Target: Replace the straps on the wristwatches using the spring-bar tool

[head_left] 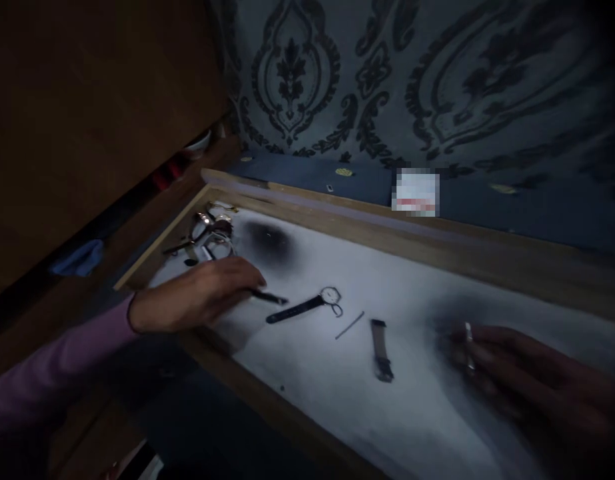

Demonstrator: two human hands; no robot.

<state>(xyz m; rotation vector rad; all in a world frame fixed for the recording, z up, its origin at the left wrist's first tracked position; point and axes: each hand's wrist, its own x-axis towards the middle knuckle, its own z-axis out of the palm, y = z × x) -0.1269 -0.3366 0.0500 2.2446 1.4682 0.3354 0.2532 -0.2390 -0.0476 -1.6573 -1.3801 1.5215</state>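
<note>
Head view centres on a watch (331, 296) with a dark strap, which lies on the pale floor of a shallow wooden tray (437, 243), between the two hands, its round white dial toward the right end. Just right of it lie a thin straight rod (350, 325) and, beyond that, a greyish strap (381, 343) with a dark end, each apart from the others. The left hand (202, 290), palm down, has its fingers drawn together over a slim dark piece (270, 297) that pokes out past the fingertips and appears pinched there. The right hand (517, 367), dim and blurred, has thumb and fingers nearly closed on a small silvery piece (469, 347), too unclear to identify. Behind the left hand, a cluster of watches (214, 233) lies bunched in the tray's corner. Judging from this layout, the handling looks partway along: a few pieces lie singly, two are in hand, and the cluster remains unseparated. No brand or writing can be read; the dial is too small, and the white label (417, 193) beyond the tray's far edge is pixelated. Farther out are a blue cloth (80, 259) and a patterned backdrop (292, 73).
</note>
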